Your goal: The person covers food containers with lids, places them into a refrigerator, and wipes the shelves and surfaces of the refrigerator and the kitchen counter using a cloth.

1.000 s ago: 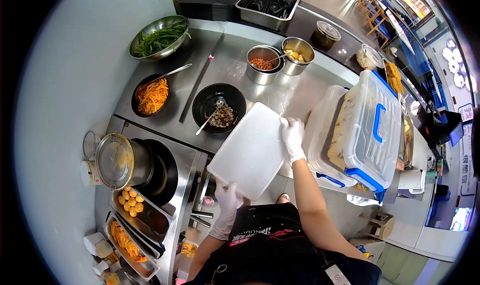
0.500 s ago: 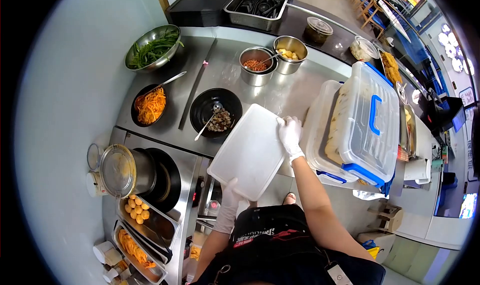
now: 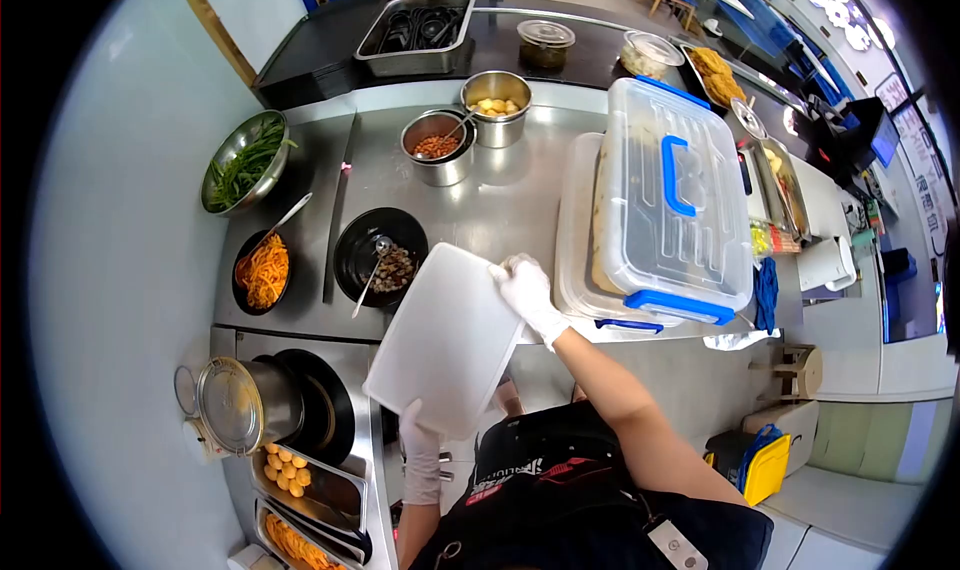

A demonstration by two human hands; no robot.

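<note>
A white rectangular plastic panel [image 3: 440, 335] with rounded corners is held up at a tilt in front of my apron; whether it is a lid or a board I cannot tell. My right hand [image 3: 530, 295], in a white glove, grips its upper right edge. Low on the panel's near edge is my gloved left hand [image 3: 418, 445], closed on it with some fingers hidden underneath. Just beyond the panel's upper left edge sits a black bowl [image 3: 350, 240] of chopped dark food with a spoon [image 3: 370, 280]. To the right, a clear storage box [image 3: 675, 210] with blue latches stands on the counter.
Steel pots [image 3: 440, 165] of nuts and yellow pieces stand farther back. At left are a bowl of greens [image 3: 240, 165], a bowl of orange shreds [image 3: 265, 270] and a lidded pot [image 3: 235, 410]. Steel trays with eggs [image 3: 288, 470] lie below. The counter's front edge [image 3: 690, 332] runs beneath the box.
The view has swung, so the counter items appear farther left. Both hands still hold the panel, which has shifted left and slightly lower in view.
</note>
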